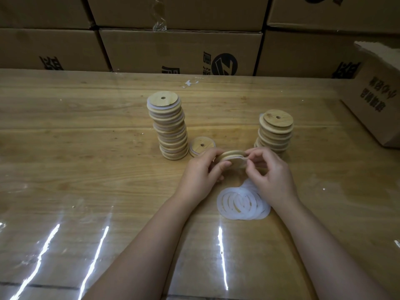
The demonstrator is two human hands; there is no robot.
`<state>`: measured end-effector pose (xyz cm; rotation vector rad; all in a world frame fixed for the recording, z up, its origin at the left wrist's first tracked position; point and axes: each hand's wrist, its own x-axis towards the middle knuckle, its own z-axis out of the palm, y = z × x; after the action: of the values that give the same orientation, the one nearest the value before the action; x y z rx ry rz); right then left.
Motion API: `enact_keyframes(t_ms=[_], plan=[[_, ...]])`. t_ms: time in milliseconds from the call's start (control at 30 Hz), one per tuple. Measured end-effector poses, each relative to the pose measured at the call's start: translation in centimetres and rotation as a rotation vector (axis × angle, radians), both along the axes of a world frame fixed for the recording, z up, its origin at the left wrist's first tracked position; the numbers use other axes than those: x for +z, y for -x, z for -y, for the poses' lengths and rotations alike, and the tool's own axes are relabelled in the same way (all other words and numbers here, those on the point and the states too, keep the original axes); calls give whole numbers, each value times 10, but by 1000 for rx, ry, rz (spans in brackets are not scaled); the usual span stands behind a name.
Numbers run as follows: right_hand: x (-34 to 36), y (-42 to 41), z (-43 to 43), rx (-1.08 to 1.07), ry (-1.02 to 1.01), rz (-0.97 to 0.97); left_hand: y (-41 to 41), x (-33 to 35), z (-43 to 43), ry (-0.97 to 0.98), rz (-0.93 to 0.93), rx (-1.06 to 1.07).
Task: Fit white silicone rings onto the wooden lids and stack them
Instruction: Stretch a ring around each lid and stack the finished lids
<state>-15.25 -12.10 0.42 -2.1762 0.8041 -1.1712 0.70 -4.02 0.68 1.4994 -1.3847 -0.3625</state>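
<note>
Cartons (179,50) stacked behind bench (86,126). Mid-bench, left hand (200,172) grips wooden lid (233,160); right hand (270,176) pinches white ring (244,158) at lid's 3 o'clock edge. Spare rings (242,204) at 6 o'clock. Judgement: turn lid gradually, seat ring evenly, no twists.

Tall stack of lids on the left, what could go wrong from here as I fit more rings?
1. The tall stack looks to lean and its lids sit offset. Another lid on top, or a bump from the left hand working close by, could topple it onto the single lid beside it.
2. The right hand pinches the ring at the edge of the held lid. If that grip slips, the ring may seat unevenly.
</note>
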Motion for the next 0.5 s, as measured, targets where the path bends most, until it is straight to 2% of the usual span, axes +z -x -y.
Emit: enact_keyframes(t_ms=[167, 400, 500], plan=[[0, -1, 1, -12, -49, 64, 0, 0, 1, 32, -2, -25], [0, -1, 2, -5, -23, 25, 1, -1, 0, 36, -107, -37], [-1, 0, 2, 10, -21, 27, 0, -1, 0, 19, -73, -22]])
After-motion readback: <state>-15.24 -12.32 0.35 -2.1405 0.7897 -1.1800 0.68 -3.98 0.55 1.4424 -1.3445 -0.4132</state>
